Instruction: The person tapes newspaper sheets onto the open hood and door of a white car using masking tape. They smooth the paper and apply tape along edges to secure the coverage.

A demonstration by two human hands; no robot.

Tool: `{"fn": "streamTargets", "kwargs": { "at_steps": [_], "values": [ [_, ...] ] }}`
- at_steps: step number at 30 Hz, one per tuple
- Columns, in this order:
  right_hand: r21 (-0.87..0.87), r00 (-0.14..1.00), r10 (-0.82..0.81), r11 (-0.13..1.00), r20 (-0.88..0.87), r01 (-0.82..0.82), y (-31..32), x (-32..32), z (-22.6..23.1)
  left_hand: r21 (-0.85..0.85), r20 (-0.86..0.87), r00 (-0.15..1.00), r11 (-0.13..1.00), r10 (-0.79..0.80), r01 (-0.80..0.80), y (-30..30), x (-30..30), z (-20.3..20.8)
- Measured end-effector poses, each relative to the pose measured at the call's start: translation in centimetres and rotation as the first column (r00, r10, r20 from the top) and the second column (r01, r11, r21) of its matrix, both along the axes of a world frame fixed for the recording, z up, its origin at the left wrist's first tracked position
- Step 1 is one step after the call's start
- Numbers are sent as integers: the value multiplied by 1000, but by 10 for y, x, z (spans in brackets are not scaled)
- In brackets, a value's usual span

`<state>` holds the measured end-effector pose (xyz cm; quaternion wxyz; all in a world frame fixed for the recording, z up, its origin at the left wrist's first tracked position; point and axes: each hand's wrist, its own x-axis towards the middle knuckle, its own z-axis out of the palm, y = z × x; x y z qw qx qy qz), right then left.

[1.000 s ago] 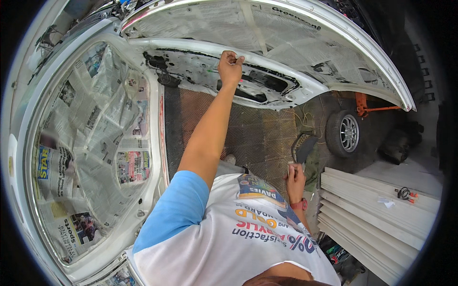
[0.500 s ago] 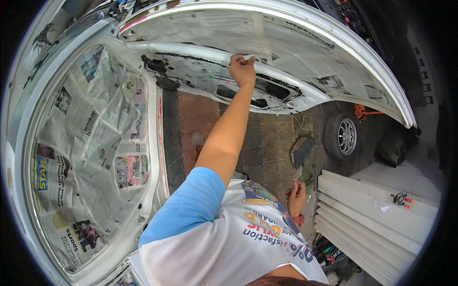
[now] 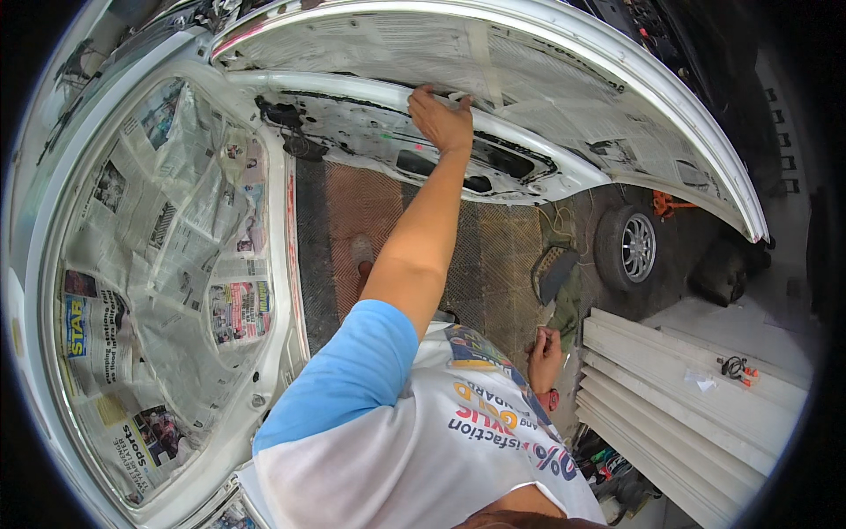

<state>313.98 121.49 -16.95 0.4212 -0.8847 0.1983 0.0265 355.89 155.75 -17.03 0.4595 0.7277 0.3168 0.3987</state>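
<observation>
A white car door (image 3: 344, 132) stands open, its inner panel bare with black sealant lines and cut-out holes. My left hand (image 3: 441, 122) reaches to its top edge, fingers bent over the rim and thumb apart to the right. A small pale piece shows between thumb and fingers, too small to name. Above the edge, newspaper sheets (image 3: 370, 53) cover the window opening. Low beside my body, my right hand (image 3: 546, 350) has its fingertips pressed together, with a red watch (image 3: 550, 400) at the wrist. What it pinches, if anything, I cannot make out.
Newspaper (image 3: 167, 247) masks the car's doorway at left. A loose wheel (image 3: 627, 251) lies on the floor at right, near an orange jack (image 3: 671, 204). Stacked white panels (image 3: 670, 388) stand at lower right, with a small clamp-like tool (image 3: 738, 368) on top. Ribbed mats (image 3: 423, 238) cover the floor.
My left hand has shifted slightly left and up along the door's top edge, and its fingers have spread from a pinch to bend over the rim. The right hand stays low.
</observation>
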Motion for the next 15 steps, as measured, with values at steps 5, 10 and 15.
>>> {"fn": "streamTargets", "kwargs": {
  "at_steps": [5,10,15],
  "values": [
    [-19,1000,10,1000,-15,-10,-1,1,1,52,-133,991,998,-28,35,-2,-3,-7],
    [30,1000,13,999,-8,-13,0,-4,-2,-86,-238,971,996,-36,16,-31,-10,10],
    [-4,998,22,1000,-60,-23,-6,-12,-4,-486,-176,926,847,-333,213,-56,-15,40]
  ]
}}
